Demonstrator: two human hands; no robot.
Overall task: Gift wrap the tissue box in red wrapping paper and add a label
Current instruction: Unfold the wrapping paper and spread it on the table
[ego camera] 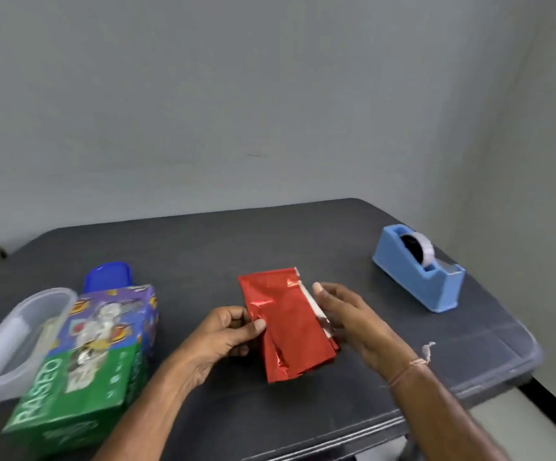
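A dark table (303, 234) stands against plain grey walls (236, 94).

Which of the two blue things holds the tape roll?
The light blue dispenser on the right; the darker blue one sits left, behind the tissue box.

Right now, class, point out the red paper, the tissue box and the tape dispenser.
Red paper (288, 327), head view: middle of the folded sheet's shiny face.
Tissue box (97, 361), head view: printed top face.
Tape dispenser (408, 281), head view: blue side wall below the roll.
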